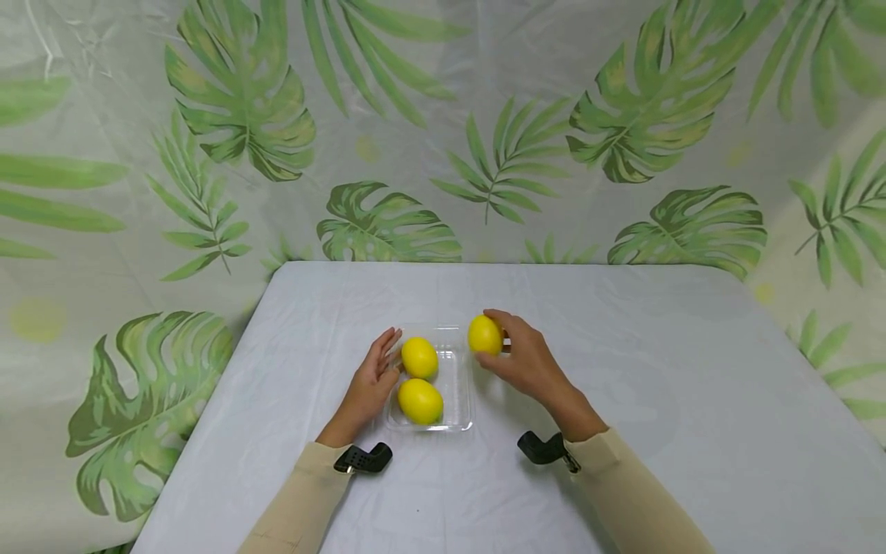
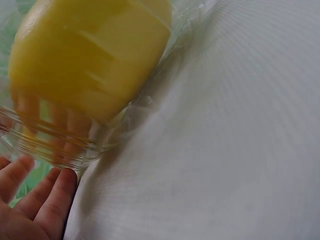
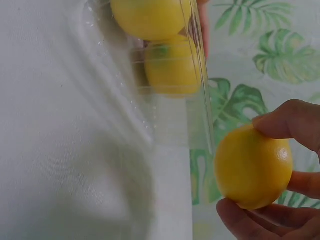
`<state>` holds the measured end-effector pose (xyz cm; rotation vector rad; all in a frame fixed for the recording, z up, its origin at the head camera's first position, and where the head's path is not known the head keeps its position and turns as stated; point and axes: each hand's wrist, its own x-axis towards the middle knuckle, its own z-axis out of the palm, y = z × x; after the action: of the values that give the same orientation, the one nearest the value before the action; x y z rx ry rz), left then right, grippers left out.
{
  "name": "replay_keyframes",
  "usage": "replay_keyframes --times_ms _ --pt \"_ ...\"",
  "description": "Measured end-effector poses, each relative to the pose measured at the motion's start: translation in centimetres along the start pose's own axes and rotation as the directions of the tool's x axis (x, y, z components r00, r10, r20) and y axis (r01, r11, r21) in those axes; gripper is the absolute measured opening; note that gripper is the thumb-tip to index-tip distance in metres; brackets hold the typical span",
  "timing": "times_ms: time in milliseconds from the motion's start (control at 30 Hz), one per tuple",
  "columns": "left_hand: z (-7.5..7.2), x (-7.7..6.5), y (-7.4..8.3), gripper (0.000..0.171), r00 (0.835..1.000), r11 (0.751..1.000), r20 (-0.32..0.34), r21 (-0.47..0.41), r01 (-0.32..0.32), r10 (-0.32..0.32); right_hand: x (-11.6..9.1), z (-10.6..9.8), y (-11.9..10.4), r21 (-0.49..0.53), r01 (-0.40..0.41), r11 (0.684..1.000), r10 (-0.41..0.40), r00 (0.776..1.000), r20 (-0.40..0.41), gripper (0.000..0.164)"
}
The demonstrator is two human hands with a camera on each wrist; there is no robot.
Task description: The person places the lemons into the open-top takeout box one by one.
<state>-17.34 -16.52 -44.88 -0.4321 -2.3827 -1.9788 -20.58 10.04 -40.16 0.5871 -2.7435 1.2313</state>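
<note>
My right hand (image 1: 527, 360) grips a yellow lemon (image 1: 485, 335) between thumb and fingers, raised just beyond the right rim of a clear plastic container (image 1: 457, 388). In the right wrist view that lemon (image 3: 253, 167) shows whole, with the thumb on top and fingers below. Two more lemons sit in the left half of the container, a far one (image 1: 419, 358) and a near one (image 1: 420, 402). My left hand (image 1: 370, 388) stands along the container's left side, fingers loosely extended. In the left wrist view its fingertips (image 2: 65, 182) are right at the clear wall, below a lemon (image 2: 90, 55).
A white cloth covers the table (image 1: 664, 369), whose far edge meets a leaf-patterned backdrop (image 1: 512, 154). Black wrist-worn devices sit at the left cuff (image 1: 364, 458) and the right cuff (image 1: 542, 448).
</note>
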Motion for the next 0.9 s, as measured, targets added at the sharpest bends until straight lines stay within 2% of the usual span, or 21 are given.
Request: replay_keyframes --times_ms 500,900 --pt "-0.1 -0.1 0.7 0.062 1.000 1.000 0.012 0.008 0.012 -0.012 -0.3 1.4 -1.2 0.018 0.089 0.996 -0.089 0.996 0.022 0.065" --pt "-0.1 -0.2 0.8 0.062 1.000 1.000 0.011 0.012 0.022 -0.022 -0.5 2.4 -1.8 0.027 0.128 0.991 -0.129 0.990 0.062 0.064"
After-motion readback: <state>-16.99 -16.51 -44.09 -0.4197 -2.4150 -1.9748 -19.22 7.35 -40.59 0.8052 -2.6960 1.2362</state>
